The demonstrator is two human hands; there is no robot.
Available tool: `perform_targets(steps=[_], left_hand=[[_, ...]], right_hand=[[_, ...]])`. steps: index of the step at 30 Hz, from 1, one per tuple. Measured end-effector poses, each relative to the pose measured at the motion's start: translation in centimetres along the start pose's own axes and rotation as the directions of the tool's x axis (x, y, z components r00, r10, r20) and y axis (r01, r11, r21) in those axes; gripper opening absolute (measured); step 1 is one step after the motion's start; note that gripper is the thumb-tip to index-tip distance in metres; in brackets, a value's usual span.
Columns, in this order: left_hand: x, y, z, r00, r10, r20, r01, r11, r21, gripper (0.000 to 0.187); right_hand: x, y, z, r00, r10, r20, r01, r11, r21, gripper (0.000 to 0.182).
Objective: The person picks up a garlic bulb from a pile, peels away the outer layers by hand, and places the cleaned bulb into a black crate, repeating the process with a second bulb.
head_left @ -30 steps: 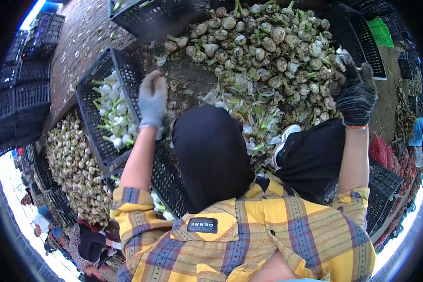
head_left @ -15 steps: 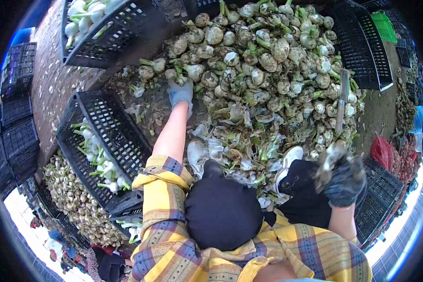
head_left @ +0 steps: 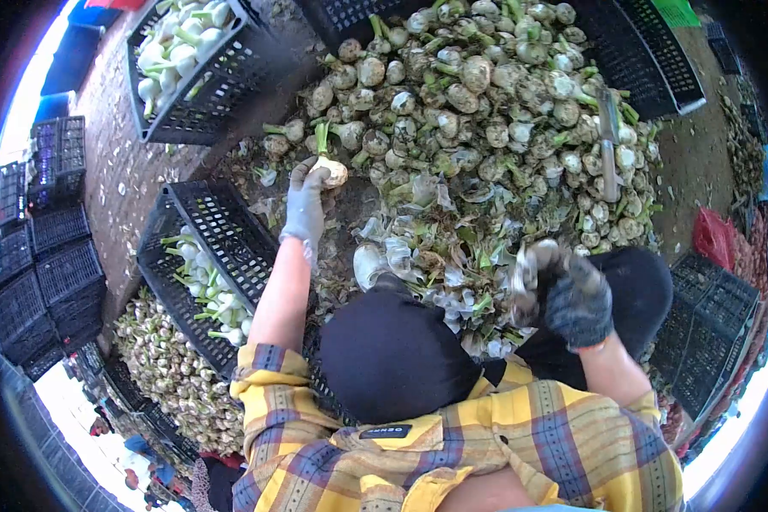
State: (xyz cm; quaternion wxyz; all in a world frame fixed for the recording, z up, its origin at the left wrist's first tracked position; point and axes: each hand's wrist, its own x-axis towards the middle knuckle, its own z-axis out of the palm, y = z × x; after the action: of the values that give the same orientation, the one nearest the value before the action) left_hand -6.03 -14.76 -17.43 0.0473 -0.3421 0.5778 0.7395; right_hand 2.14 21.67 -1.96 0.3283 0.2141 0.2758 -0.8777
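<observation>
Between the gloved fingers of my left hand [head_left: 305,198] is a garlic bulb [head_left: 329,172] with a short green stem, held above the ground left of the big pile. My right hand [head_left: 572,299], in a dark, dirty glove, is closed and blurred near my right knee; what its fingers hold is too smeared to name. Unpeeled bulbs with cut stems form the pile [head_left: 478,102]. A long-bladed knife [head_left: 608,145] lies on the pile's right side. Loose peeled skins [head_left: 452,247] are spread between my feet and the pile.
A black crate [head_left: 222,235] with white bulbs stands left of my arm, another [head_left: 205,98] at upper left. Black crates [head_left: 636,60] border the pile at upper right, more [head_left: 704,328] at right. A red bag [head_left: 713,239] lies right. Stacked crates [head_left: 47,290] are far left.
My left hand has lifted off the ground at the pile's edge with a bulb in its fingers. My right hand has moved left and inward. The whole view has shifted slightly.
</observation>
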Motion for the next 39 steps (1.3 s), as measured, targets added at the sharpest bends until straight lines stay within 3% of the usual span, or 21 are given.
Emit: perform_targets(steps=[1,2,4,5,6,8,10,12,14,16,18,20,24,28,29,32,33,36,37,39], left_hand=[[-1.7,2.6,0.3,0.99,-0.087,0.108,0.082,0.996,0.044,0.036],[-3.4,4.5,1.2,0.987,-0.072,0.146,0.075,0.997,-0.016,0.034],[-6.1,7.9,2.6,0.968,-0.029,0.248,0.022,0.999,0.031,0.033],[-7.3,9.2,3.7,0.948,0.029,0.317,-0.026,1.0,-0.015,0.033],[-8.6,11.0,4.3,0.915,0.032,0.402,-0.059,0.997,0.055,0.033],[-11.5,13.2,6.2,0.898,0.13,0.421,-0.22,0.96,0.171,0.032],[-14.7,14.9,8.6,0.845,0.182,0.502,-0.322,0.924,0.207,0.033],[-16.9,15.1,10.7,0.771,0.258,0.582,-0.463,0.854,0.235,0.035],[-18.9,14.5,12.2,0.674,0.35,0.65,-0.625,0.739,0.25,0.038],[-21.3,14.3,13.4,0.638,0.305,0.707,-0.633,0.731,0.255,0.045],[-20.7,12.3,13.7,0.588,0.41,0.697,-0.698,0.693,0.181,0.048],[-20.1,9.7,13.7,0.656,0.413,0.632,-0.611,0.782,0.124,0.049],[-19.2,5.6,14.2,0.78,0.386,0.492,-0.43,0.903,-0.027,0.05],[-19.9,6.0,15.1,0.756,0.467,0.459,-0.549,0.834,0.057,0.046],[-20.2,6.3,15.1,0.772,0.424,0.473,-0.497,0.867,0.034,0.045],[-19.4,6.1,15.1,0.781,0.397,0.483,-0.459,0.888,0.012,0.045],[-19.1,6.0,15.2,0.775,0.41,0.48,-0.468,0.884,0.0,0.045],[-18.4,5.7,15.2,0.764,0.448,0.465,-0.493,0.87,-0.029,0.046],[-18.8,6.1,15.4,0.774,0.447,0.449,-0.503,0.864,0.007,0.047],[-19.7,6.9,15.9,0.791,0.449,0.415,-0.522,0.849,0.077,0.049]], right_hand=[[-0.1,-0.9,1.2,0.999,-0.01,-0.036,0.011,1.0,0.029,0.053],[-0.3,-1.7,2.1,0.997,-0.019,-0.069,0.023,0.998,0.06,0.053],[-0.2,-2.4,2.1,0.999,-0.051,0.007,0.051,0.999,-0.019,0.05],[0.1,-2.5,1.9,0.996,-0.03,0.088,0.044,0.985,-0.164,0.048],[0.3,-2.4,2.3,0.989,-0.077,0.128,0.119,0.925,-0.362,0.049],[0.6,-2.3,3.7,0.964,-0.17,0.206,0.266,0.665,-0.697,0.052],[0.2,-2.9,6.4,0.986,-0.119,0.117,0.167,0.717,-0.677,0.043],[1.2,-2.6,7.1,0.951,-0.266,0.159,0.308,0.749,-0.587,0.042],[1.2,-3.7,8.2,0.973,-0.19,0.13,0.227,0.718,-0.658,0.042],[0.5,-4.2,9.2,0.978,-0.165,0.125,0.205,0.706,-0.677,0.042],[0.9,-3.8,8.1,0.969,-0.194,0.156,0.248,0.695,-0.675,0.04],[1.0,-3.5,7.1,0.969,-0.197,0.147,0.245,0.719,-0.651,0.037],[1.1,-3.1,5.5,0.969,-0.217,0.122,0.236,0.644,-0.728,0.028],[2.4,-2.8,4.3,0.949,-0.274,0.159,0.291,0.559,-0.776,0.028],[1.7,-2.6,4.8,0.962,-0.254,0.101,0.257,0.716,-0.649,0.035],[2.2,-4.0,5.4,0.981,-0.184,0.053,0.153,0.588,-0.794,0.037],[2.0,-4.0,5.8,0.981,-0.191,0.01,0.13,0.625,-0.77,0.034],[3.0,-3.3,5.5,0.956,-0.278,0.093,0.249,0.6,-0.761,0.03],[2.3,-3.8,6.3,0.97,-0.237,0.053,0.189,0.603,-0.775,0.03],[3.0,-3.7,5.6,0.963,-0.25,0.105,0.23,0.549,-0.804,0.03]])
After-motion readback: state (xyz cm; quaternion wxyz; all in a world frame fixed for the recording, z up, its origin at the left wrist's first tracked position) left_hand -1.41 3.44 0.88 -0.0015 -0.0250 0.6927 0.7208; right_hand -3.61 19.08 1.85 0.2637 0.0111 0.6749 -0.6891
